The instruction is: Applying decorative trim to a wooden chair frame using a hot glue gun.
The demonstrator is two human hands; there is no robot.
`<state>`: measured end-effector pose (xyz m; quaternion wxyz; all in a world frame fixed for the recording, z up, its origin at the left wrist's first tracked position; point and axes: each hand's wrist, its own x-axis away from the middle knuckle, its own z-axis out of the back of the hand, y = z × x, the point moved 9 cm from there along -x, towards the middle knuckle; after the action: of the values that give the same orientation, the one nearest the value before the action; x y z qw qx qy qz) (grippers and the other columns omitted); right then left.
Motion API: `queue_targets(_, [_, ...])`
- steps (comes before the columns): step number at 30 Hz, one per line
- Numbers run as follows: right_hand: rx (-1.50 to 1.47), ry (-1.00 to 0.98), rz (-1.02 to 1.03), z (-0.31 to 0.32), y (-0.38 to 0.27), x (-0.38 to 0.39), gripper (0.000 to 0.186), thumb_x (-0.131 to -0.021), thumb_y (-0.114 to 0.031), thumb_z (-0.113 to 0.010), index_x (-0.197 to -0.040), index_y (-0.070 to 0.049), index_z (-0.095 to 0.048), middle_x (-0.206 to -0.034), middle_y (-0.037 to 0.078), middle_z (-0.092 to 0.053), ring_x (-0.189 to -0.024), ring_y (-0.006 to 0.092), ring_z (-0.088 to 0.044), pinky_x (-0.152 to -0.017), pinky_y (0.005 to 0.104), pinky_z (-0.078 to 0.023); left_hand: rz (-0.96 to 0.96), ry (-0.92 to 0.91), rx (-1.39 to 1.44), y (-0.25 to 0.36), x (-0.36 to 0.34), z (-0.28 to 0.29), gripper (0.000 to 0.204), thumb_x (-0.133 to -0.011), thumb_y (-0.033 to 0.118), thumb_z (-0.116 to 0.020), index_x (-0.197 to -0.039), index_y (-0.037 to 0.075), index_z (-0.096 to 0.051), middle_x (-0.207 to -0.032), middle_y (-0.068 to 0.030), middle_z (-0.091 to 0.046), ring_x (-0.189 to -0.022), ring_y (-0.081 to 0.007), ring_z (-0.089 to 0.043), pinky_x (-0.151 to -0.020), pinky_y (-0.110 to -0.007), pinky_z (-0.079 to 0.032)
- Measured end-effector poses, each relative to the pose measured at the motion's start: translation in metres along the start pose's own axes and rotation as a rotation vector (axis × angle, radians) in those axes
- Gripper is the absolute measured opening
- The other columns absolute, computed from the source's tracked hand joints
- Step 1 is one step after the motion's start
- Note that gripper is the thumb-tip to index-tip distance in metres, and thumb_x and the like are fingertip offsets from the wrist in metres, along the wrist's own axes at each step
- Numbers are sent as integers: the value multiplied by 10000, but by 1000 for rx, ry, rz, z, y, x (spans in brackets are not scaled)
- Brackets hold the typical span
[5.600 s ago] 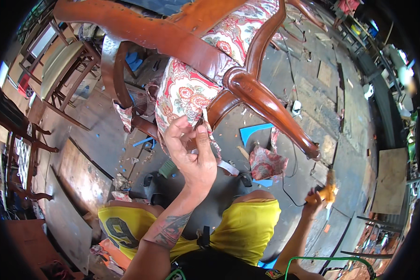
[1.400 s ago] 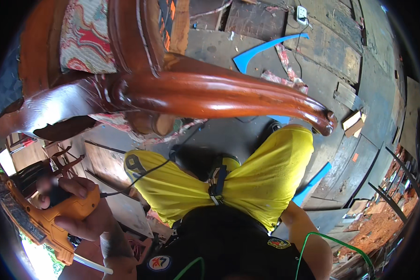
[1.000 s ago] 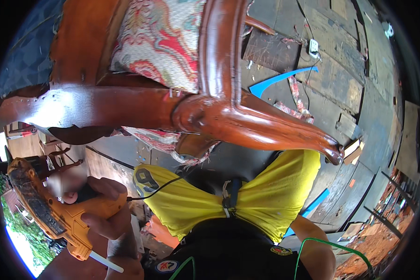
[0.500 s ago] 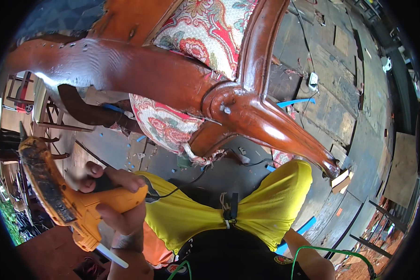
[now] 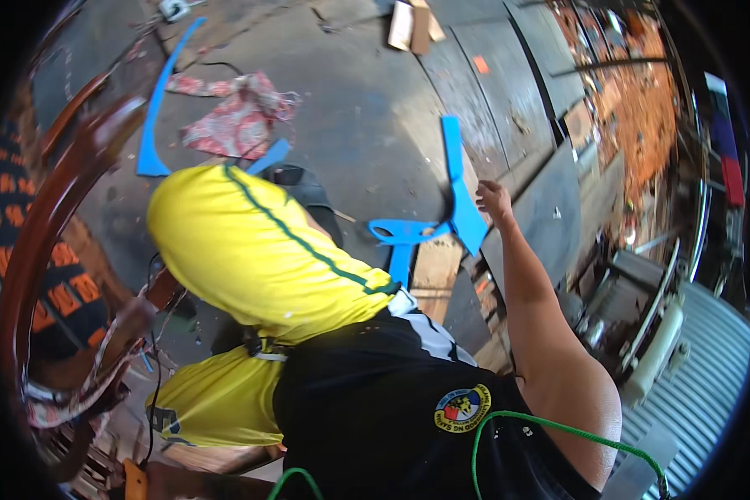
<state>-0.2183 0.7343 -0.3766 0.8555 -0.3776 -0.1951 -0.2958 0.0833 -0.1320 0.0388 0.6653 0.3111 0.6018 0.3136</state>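
At the lower left edge, part of an orange-yellow hot glue gun (image 5: 134,481) shows, with its black cord running up from it. My left hand (image 5: 154,482) is at the gun, dark and mostly cut off by the picture's edge. My right arm stretches far out to the right. Its hand (image 5: 493,200) looks empty, its fingers apart and slightly bent, over the floor just beside a blue angled strip (image 5: 467,218). Another blue piece with an oval hole (image 5: 404,231) lies against that strip. The glossy brown wooden chair frame (image 5: 50,225) stands at the left, blurred.
A patterned red-and-white fabric scrap (image 5: 233,121) and a curved blue strip (image 5: 160,100) lie on the grey board floor ahead. Small wood blocks (image 5: 410,27) sit at the far side. A metal-framed machine (image 5: 642,308) and corrugated sheet (image 5: 708,383) stand at the right.
My view has swung to the right, so the chair has shifted to the left edge. The glue gun has dropped to the lower edge. My right hand has come into view, reaching out.
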Motion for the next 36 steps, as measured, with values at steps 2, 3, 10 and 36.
queue_targets(2, [137, 71, -144, 27, 19, 17, 397, -974, -247, -643, -1309, -41, -688, -955, 60, -710, -741, 162, -670, -629, 324, -569, -9, -14, -7, 1, 0, -8, 441, -1047, 395, -559, -1278, 21, -519, -1168, -165, -557, -861, -220, -586, -775, -358, -531])
queue_targets(3, [342, 151, -151, 33, 23, 25, 390, -953, -229, -663, -1299, -55, -697, -963, 100, -737, -732, 224, -699, -678, 372, -591, -10, -25, -8, 2, -1, -10, 443, -1047, 394, -557, -1279, 18, -523, -1174, -165, -560, -863, -220, -583, -778, -358, -529])
queue_targets(10, [1163, -234, 257, -93, 39, 72, 646, -905, -82, -635, -1527, -206, -507, -1372, 183, -571, -1288, 361, -561, -984, 519, -516, -7, -38, -26, 3, -16, -3, 461, -1049, 389, -536, -1284, -7, -548, -1211, -165, -582, -879, -219, -566, -794, -357, -517])
queue_targets(36, [1538, -326, 180, -95, 43, 5, 236, -951, -146, -652, -1144, -90, -776, -1281, 168, -717, -1224, 320, -683, -987, 432, -586, 268, 228, 79, 5, -48, 117, 471, -1063, 409, -535, -1237, -20, -619, -1235, -124, -677, -877, -218, -544, -813, -358, -504])
